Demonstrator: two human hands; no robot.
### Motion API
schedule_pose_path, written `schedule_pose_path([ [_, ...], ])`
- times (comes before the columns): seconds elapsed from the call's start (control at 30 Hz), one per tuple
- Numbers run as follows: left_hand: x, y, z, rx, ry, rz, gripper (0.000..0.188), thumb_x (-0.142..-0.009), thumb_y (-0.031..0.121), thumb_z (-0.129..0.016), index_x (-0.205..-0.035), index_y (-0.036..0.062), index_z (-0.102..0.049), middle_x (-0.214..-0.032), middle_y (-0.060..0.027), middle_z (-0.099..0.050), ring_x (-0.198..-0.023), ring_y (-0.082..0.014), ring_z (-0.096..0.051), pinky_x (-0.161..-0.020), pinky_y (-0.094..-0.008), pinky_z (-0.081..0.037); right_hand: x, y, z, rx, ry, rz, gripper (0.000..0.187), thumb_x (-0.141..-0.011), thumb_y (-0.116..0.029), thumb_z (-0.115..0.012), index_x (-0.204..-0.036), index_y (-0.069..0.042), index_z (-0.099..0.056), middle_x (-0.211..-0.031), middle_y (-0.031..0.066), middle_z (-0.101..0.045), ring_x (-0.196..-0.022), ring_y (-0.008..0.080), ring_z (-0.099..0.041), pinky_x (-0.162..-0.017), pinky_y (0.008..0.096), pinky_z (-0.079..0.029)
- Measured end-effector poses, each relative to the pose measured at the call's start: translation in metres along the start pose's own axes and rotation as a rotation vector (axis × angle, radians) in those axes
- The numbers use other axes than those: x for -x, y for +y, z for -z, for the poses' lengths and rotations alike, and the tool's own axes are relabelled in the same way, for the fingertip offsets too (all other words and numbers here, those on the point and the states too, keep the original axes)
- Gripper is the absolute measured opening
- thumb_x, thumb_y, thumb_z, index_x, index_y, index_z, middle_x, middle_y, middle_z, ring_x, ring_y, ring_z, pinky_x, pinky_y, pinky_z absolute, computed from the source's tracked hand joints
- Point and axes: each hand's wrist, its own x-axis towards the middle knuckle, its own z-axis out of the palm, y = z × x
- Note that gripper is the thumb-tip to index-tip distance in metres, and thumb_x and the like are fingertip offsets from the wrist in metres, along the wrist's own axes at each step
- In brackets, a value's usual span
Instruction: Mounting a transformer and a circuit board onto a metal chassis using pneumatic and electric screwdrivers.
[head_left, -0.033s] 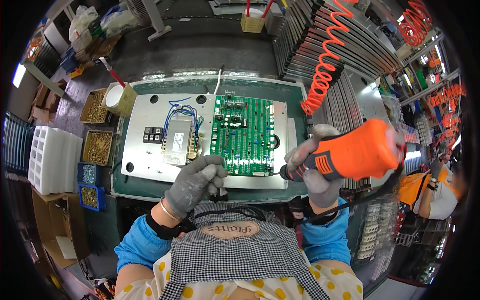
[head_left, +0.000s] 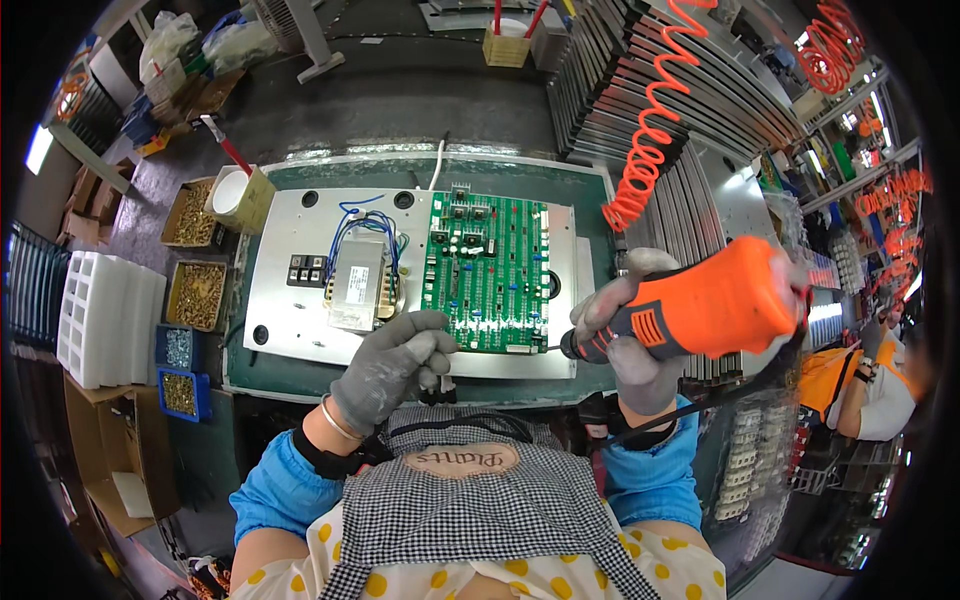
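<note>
My right hand point(head_left: 640, 345), in a grey glove, grips an orange and dark grey electric screwdriver point(head_left: 705, 305). Its tip points left, to the lower right corner of a green circuit board point(head_left: 490, 275). The board lies on a pale metal plate point(head_left: 290, 230). My left hand point(head_left: 393, 365), also gloved, is closed with the fingers curled near the board's lower left corner; whatever they hold, if anything, is hidden. Left of the board, a transformer point(head_left: 357, 287) with blue wires point(head_left: 375, 225) sits on the plate, beside a black terminal block point(head_left: 306, 269).
The plate rests on a green-topped bench point(head_left: 240, 370). To its left stand bins of brass-coloured screws point(head_left: 195, 297), blue boxes point(head_left: 183, 395) and white foam point(head_left: 105, 320). A coiled orange hose point(head_left: 640, 165) hangs at the right, by stacked metal panels point(head_left: 680, 200). A co-worker point(head_left: 870, 385) is at far right.
</note>
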Motion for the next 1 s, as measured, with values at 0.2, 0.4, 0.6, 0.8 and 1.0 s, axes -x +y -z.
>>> schedule_pose_path([
  [0.2,0.002,0.006,-0.005,0.041,-0.039,0.056,0.041,-0.096,0.016,-0.052,-0.129,-0.0062,-0.043,-0.107,-0.0124,-0.062,-0.080,-0.0098,-0.060,-0.065,-0.0214,-0.050,-0.008,-0.011,-0.003,-0.073,-0.058,0.066,0.078,-0.077,-0.020,-0.075,-0.136,0.004,-0.030,-0.080,0.0080,-0.062,-0.064,0.0193,-0.061,-0.064,0.0368,-0.051],
  [0.4,0.005,0.011,-0.014,-0.329,-0.079,0.128,0.025,-0.089,0.015,-0.062,-0.108,-0.0006,-0.062,-0.085,-0.0043,-0.065,-0.072,-0.0065,-0.058,-0.062,-0.0211,-0.049,-0.023,-0.032,-0.012,-0.468,-0.058,0.319,0.085,-0.080,-0.049,-0.071,-0.139,-0.002,-0.031,-0.080,0.0086,-0.062,-0.066,0.0230,-0.063,-0.064,0.0382,-0.052],
  [0.6,0.005,0.016,-0.012,-0.811,-0.147,-0.194,0.022,-0.081,0.017,-0.071,-0.096,0.0031,-0.064,-0.076,-0.0058,-0.060,-0.063,-0.0122,-0.056,-0.061,-0.0274,-0.046,-0.022,-0.016,-0.038,-0.510,0.002,0.118,0.087,-0.080,-0.043,-0.073,-0.142,-0.004,-0.026,-0.082,0.0062,-0.061,-0.073,0.0233,-0.064,-0.074,0.0416,-0.053],
  [0.8,0.008,0.020,-0.013,-0.895,-0.086,-0.171,0.025,-0.076,0.023,-0.076,-0.090,0.0045,-0.065,-0.067,-0.0060,-0.059,-0.060,-0.0146,-0.056,-0.058,-0.0282,-0.045,-0.024,-0.010,-0.047,-0.483,-0.010,0.062,0.086,-0.081,-0.041,-0.072,-0.142,-0.005,-0.024,-0.083,0.0054,-0.060,-0.073,0.0224,-0.064,-0.075,0.0428,-0.053],
  [1.0,0.008,0.014,-0.011,-0.911,0.011,-0.283,0.024,-0.071,0.018,-0.081,-0.081,0.0028,-0.065,-0.063,-0.0039,-0.059,-0.056,-0.0109,-0.054,-0.053,-0.0264,-0.044,-0.024,-0.008,-0.052,-0.461,0.016,0.040,0.079,-0.084,-0.036,-0.069,-0.141,-0.004,-0.024,-0.086,0.0068,-0.060,-0.075,0.0220,-0.064,-0.077,0.0431,-0.053],
])
